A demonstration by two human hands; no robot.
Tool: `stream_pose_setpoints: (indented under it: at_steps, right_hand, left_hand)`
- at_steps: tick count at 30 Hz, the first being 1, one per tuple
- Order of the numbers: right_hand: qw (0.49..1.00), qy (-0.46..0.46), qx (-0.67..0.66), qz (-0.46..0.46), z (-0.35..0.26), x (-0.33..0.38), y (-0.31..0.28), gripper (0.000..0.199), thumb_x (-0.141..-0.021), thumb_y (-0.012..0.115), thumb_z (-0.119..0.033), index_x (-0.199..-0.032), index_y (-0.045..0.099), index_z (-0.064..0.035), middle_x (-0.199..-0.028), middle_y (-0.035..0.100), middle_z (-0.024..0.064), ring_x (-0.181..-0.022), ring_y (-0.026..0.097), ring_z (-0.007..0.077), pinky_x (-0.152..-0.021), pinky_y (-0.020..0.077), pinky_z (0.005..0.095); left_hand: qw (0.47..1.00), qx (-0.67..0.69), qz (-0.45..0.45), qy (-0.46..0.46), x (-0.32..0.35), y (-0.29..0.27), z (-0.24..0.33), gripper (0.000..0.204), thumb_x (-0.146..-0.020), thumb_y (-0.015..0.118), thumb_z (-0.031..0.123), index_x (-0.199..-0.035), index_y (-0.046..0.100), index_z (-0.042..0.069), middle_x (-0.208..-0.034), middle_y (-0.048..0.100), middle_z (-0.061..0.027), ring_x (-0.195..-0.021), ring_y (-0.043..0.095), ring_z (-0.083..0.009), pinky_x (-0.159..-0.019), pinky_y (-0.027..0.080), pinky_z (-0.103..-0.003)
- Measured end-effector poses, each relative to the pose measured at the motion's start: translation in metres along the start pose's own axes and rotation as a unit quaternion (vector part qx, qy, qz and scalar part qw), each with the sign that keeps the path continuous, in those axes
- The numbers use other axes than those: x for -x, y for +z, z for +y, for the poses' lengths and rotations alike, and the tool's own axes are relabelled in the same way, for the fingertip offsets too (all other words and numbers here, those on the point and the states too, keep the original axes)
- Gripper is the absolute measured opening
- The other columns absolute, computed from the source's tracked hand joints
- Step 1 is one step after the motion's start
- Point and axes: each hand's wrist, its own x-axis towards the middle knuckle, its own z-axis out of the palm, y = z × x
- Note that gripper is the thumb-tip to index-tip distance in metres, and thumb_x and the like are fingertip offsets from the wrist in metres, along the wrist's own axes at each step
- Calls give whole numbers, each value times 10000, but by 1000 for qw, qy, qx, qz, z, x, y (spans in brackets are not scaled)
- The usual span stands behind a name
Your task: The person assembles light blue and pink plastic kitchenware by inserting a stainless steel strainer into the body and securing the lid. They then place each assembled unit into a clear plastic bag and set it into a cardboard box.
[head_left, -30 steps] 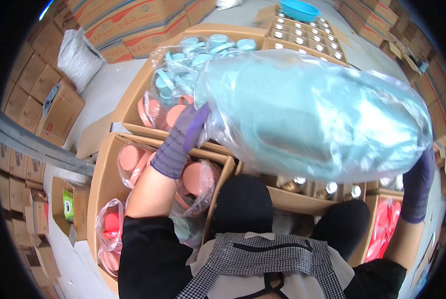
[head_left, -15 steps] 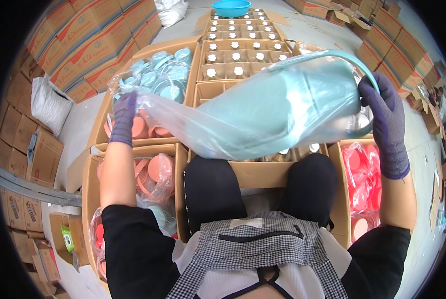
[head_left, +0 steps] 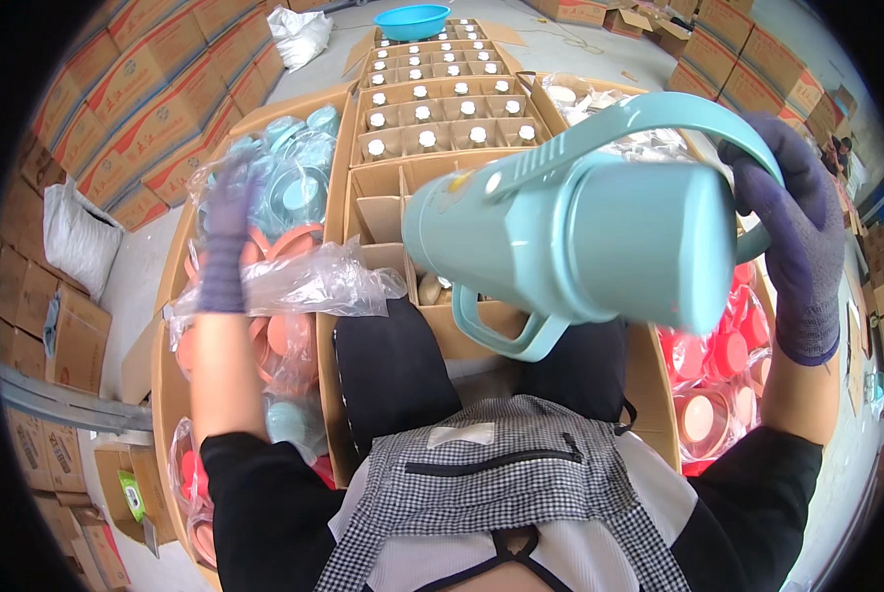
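In my right hand (head_left: 787, 217) is a turquoise thermos jug (head_left: 501, 217), its fingers closed round the carrying loop. The jug lies tilted sideways in the air over the cartons, its wide smooth end toward my right and a side handle hanging below. My left hand (head_left: 230, 212), in a dark glove, is smeared by motion above the left carton. Beside its wrist, a crumpled clear plastic bag (head_left: 333, 281) stretches to the right; whether the fingers still grip it cannot be made out.
Partitioned cartons (head_left: 392, 148) with white-capped bottles run ahead, a blue basin (head_left: 412, 22) on the far one. At my left are turquoise parts (head_left: 299, 187) and coral parts (head_left: 289, 335); at my right, red parts (head_left: 728, 350). Stacked cartons (head_left: 155, 84) and a white sack (head_left: 78, 232) stand left.
The plastic bag has come off the jug and now trails by my left wrist. The jug has swung, so its wide end faces nearer to me. My left hand has shifted slightly left.
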Motion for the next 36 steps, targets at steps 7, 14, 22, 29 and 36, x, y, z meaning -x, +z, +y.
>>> stream_pose_setpoints:
  at_steps: [7,14,22,29,36]
  right_hand:
    - [995,23,-40,-85,-18,39,-6,338,-961,666,-77,-1277,638,42,-1244,656,100,-1164,622,165,-1048,470,300]
    - [998,18,10,64,32,138,-19,775,-898,761,-208,-1548,423,48,-1612,430,190,-1482,437,322,-1240,311,431]
    - [978,207,5,3,62,256,30,1024,-870,672,-755,-1469,436,41,-1477,516,292,-1258,618,420,-1070,505,552]
    - [831,344,-413,-142,130,279,55,559,-1010,652,-408,-1443,553,-70,-1285,693,177,-1110,704,345,-980,575,448]
    - [962,171,-47,-207,135,223,136,314,-978,700,-231,-1205,668,-16,-1101,719,159,-1028,691,312,-915,542,394]
  left_hand:
    - [563,478,-545,-396,111,179,113,836,-957,507,779,-1489,569,137,-1389,672,-123,-1257,649,-304,-1053,524,-554]
    - [427,703,-326,-466,188,196,169,673,-1075,522,526,-1550,464,52,-1504,575,-175,-1374,569,-343,-1159,466,-534]
    - [587,652,-223,-424,212,180,152,652,-1076,539,466,-1558,443,38,-1551,536,-159,-1422,525,-305,-1217,402,-465]
    - [682,668,39,-295,150,133,195,701,-1086,412,564,-1580,417,67,-1585,489,-139,-1424,499,-311,-1203,399,-489]
    - [719,651,152,-193,29,139,139,568,-1065,433,493,-1317,611,16,-1318,641,-135,-1208,613,-281,-1040,498,-426]
